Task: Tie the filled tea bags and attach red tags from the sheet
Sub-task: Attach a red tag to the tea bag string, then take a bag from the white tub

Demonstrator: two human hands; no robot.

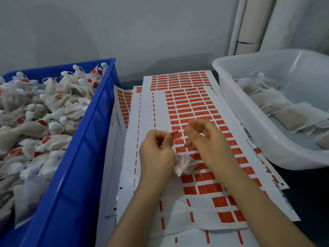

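Note:
My left hand [156,152] pinches a small red tag [176,134] and a thin white string above the sheet of red tags [194,107]. A white filled tea bag [185,164] hangs between my two hands, just over the sheet. My right hand [208,139] hovers beside the tag with its fingers loosely curled, and I cannot tell whether it holds the string. Several rows of red tags remain on the white backing, with bare strips on the left side.
A blue crate [89,139] on the left is piled with tied tea bags bearing red tags. A white tub [240,107] on the right holds flat filled bags. More tag sheets lie stacked underneath. A grey wall and white pipes stand behind.

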